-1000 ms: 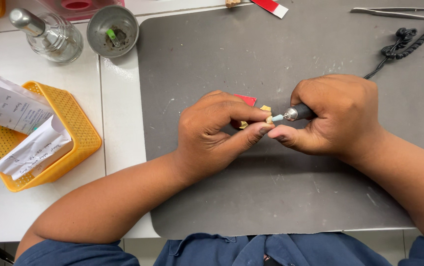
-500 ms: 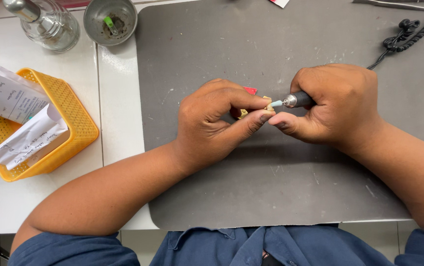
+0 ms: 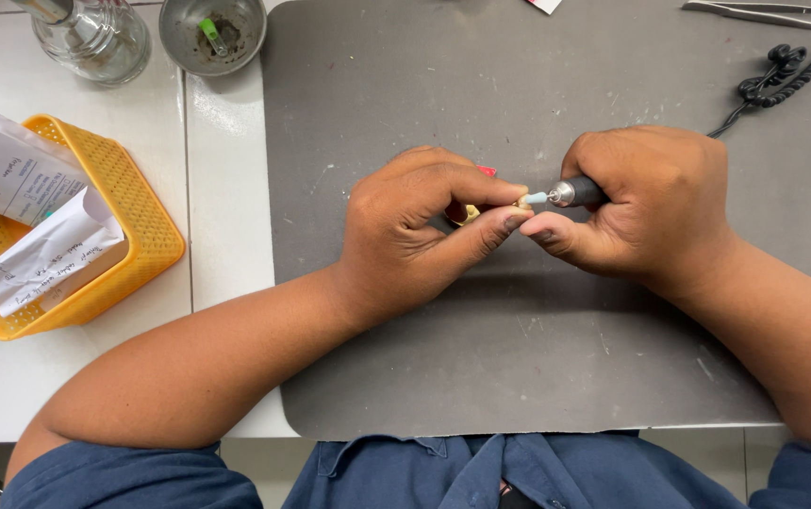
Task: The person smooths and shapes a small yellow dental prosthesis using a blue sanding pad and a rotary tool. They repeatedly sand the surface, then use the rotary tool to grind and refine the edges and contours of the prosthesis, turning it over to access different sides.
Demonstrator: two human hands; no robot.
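Since a second ago the view has drawn closer, yet both hands keep the same pose at mid-frame over the grey mat [image 3: 556,358], so the grinding looks steady. The left hand [image 3: 415,231] pinches a small cream-coloured piece [image 3: 521,201], mostly hidden by fingers. The right hand [image 3: 655,203] is closed on a rotary handpiece [image 3: 571,193], its pale tip touching the piece. What the red bit behind is stays unclear
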